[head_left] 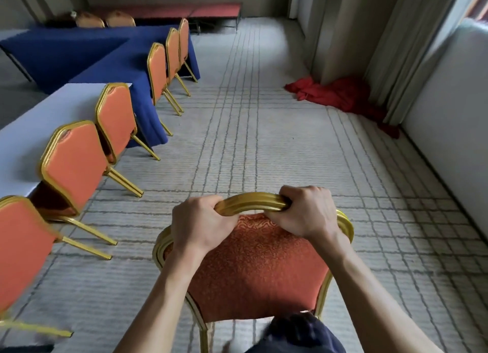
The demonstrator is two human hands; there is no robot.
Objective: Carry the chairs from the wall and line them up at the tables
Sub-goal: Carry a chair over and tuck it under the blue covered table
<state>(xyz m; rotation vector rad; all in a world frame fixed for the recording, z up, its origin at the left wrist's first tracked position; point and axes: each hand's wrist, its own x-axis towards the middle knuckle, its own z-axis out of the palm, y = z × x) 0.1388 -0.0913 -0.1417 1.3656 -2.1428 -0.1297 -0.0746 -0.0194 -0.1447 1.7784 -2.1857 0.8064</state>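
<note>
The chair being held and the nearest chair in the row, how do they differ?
The held chair is gripped at its top rail by the left hand and right hand; the nearest row chair stands untouched at the white table. The held chair shows patterned fabric, the row chair a plain orange panel. Both have gold frames.

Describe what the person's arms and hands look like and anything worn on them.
The left hand and right hand wear no gloves, and no ring shows on the visible fingers. The left forearm and right forearm show no sleeve, watch or bracelet up to the frame edge. Below them shows a piece of dark blue clothing.
</note>
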